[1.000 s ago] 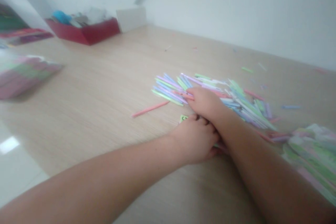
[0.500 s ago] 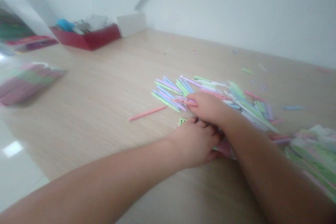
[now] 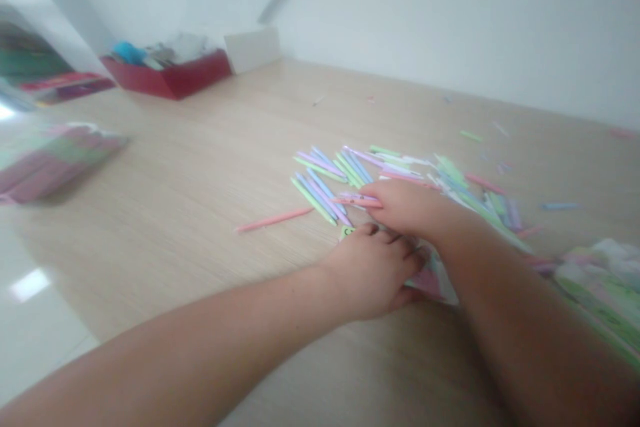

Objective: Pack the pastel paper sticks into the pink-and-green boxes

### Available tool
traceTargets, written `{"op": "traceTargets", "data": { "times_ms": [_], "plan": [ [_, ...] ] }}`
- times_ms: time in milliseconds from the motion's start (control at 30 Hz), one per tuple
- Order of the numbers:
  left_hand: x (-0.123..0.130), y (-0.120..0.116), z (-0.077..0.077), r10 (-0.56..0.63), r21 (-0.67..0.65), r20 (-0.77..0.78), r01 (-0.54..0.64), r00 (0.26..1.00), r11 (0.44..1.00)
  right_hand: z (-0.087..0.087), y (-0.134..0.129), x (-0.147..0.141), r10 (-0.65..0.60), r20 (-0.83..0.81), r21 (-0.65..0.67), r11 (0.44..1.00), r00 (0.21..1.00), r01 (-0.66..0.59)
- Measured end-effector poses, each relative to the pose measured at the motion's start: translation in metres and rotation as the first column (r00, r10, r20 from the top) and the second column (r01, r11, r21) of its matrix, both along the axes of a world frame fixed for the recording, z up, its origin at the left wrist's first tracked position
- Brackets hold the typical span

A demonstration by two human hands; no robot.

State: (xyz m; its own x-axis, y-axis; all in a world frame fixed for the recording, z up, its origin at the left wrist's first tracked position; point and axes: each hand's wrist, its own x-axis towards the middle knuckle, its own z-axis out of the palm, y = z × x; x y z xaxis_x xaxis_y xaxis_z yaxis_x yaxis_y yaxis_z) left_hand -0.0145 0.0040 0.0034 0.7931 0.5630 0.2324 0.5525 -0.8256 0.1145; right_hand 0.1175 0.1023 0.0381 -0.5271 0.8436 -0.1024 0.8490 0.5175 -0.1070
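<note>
1. The left hand (image 3: pixel 373 273) is half clenched, with its fingers curled over the edge of a pink and white packet (image 3: pixel 427 282). The packet lies at 3 o'clock from this hand. I cannot tell if the hand really grasps it, but the curve of the fingers seems to keep it steady.
2. The right hand (image 3: pixel 413 210) lies above the left hand, with its fingers stretched toward 9 o'clock. Their tips rest on some pink paper strips (image 3: pixel 357 201). The thumb is hidden, so I cannot tell if this is a firm grasp or only a press.
3. A loose pile of pastel paper strips (image 3: pixel 345 173) lies on the wooden table (image 3: pixel 165 207) around the right hand, from 9 to 2 o'clock. Many strips point the same way, perhaps because they were spread by hand.
4. One single pink strip (image 3: pixel 273 219) lies apart at 9 o'clock. A plastic bag of strips (image 3: pixel 597 293) lies at 4 o'clock, and a red tray (image 3: pixel 167 83) stands far away at 10 o'clock.
</note>
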Motion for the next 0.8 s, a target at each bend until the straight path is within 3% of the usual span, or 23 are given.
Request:
{"op": "traceTargets", "data": {
  "times_ms": [800],
  "plan": [
    [0.0011,-0.0009,0.0031,0.01,-0.019,-0.018,-0.011,1.0,1.0,-0.0029,-0.0004,-0.0052,-0.014,-0.041,-0.006,1.0,0.999,0.014]
  ]
}}
